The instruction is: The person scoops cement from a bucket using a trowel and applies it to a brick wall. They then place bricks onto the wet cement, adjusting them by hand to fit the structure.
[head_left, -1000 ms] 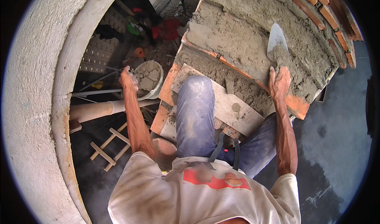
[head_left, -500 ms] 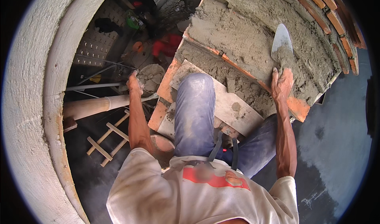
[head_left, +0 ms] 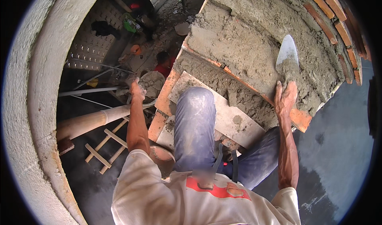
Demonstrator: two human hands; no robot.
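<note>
My right hand [head_left: 285, 97] is closed round the handle of a pointed trowel [head_left: 288, 52]. Its pale steel blade points away from me, with mortar smeared near the handle end, and lies over the rough grey mortar [head_left: 254, 50] on the brick-edged surface. My left hand [head_left: 137, 90] is curled at the far left, dusted pale, beside a round bucket [head_left: 163, 78] of grey mortar. What those fingers grip cannot be made out. My raised knee [head_left: 195, 109] stands between the arms, beside a pale board [head_left: 238, 115].
Brick courses [head_left: 342, 30] curve along the far right. A rough plastered wall [head_left: 39, 105] bends down the left. Below are a bamboo pole [head_left: 87, 121], a wooden ladder [head_left: 106, 145], metal rods and a person in red [head_left: 163, 68]. Another round container [head_left: 161, 155] sits by my left elbow.
The view has shifted, so the surface and knee sit lower in the picture. The trowel stays in my right hand over the mortar. Below, the person in red has moved; a dark head now shows.
</note>
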